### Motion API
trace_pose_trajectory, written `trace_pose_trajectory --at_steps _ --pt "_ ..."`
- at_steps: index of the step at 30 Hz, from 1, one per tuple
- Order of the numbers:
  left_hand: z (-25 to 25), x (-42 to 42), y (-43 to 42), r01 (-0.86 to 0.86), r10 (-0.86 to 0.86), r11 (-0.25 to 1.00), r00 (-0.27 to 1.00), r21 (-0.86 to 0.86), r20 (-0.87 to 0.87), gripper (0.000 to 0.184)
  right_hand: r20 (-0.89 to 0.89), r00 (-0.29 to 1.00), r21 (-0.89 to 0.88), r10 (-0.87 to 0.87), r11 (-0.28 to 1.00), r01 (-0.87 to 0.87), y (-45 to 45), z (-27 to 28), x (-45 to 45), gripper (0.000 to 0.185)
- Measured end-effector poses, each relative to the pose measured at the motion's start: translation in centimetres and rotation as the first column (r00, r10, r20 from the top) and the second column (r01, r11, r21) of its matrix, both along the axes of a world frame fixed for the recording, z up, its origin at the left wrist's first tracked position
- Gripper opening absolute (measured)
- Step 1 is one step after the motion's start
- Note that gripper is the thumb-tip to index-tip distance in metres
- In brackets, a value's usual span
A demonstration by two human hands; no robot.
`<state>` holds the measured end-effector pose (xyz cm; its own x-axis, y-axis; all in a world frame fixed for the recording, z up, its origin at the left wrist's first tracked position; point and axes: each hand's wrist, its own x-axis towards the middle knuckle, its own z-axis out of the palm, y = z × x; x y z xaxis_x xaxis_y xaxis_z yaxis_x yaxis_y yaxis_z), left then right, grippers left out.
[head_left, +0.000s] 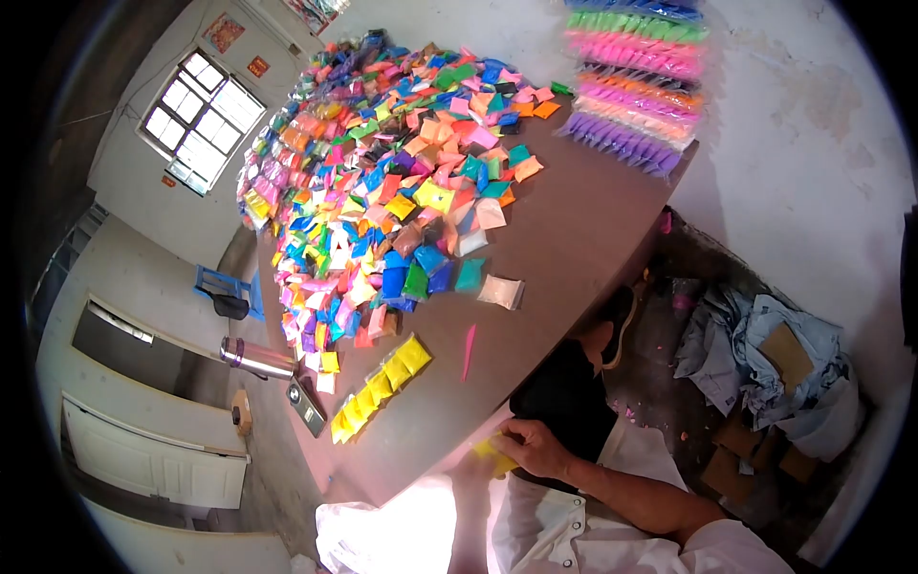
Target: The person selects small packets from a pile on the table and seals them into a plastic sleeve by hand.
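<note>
My right hand (537, 449) pinches a small yellow packet (494, 459) just off the near table edge, above my lap. Glare washes out my left hand (469, 467), which is beside the packet's left side; its fingers cannot be made out. On the table ahead lies a row of yellow packets (381, 388), set side by side. A thin pink stick-like tool (469, 352) rests to the right of that row. Beyond it are a loose pale peach packet (501, 292) and a teal packet (469, 275).
A large heap of multicoloured packets (382, 191) covers the table's (574, 230) far left. Stacked strips of coloured packets (636, 91) stand by the wall. A steel thermos (258, 358) and dark flat device (306, 408) sit at the left edge. Crumpled bags (765, 354) lie on the right-hand floor.
</note>
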<state>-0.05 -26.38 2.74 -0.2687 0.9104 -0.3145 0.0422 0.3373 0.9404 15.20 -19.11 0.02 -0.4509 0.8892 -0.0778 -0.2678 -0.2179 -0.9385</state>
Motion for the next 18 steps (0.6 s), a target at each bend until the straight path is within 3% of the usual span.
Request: trace_pose_trajectory --at_steps 4,7,15,18 --pt "-1.2 -0.8 -0.4 -0.034 0.035 0.999 0.998 0.035 -0.049 0.022 -0.025 0.998 0.120 -0.064 0.991 0.067 -0.4 -1.2 -0.7 0.018" --pt "-0.7 -0.7 -0.2 -0.040 0.043 0.997 0.998 0.064 -0.053 0.021 0.025 0.999 0.153 -0.023 0.988 0.019 -0.3 0.5 0.1 0.017" --pt "-1.2 -1.0 -0.1 -0.055 0.058 0.998 0.996 0.043 -0.062 0.018 -0.030 0.999 0.105 -0.043 0.993 0.046 0.0 -0.1 -0.3 0.015" --pt "-1.9 -1.2 -0.1 -0.145 0.144 0.984 0.989 0.099 0.019 0.019 -0.015 0.998 0.119 -0.057 0.991 0.058 -0.2 -0.6 -0.5 0.014"
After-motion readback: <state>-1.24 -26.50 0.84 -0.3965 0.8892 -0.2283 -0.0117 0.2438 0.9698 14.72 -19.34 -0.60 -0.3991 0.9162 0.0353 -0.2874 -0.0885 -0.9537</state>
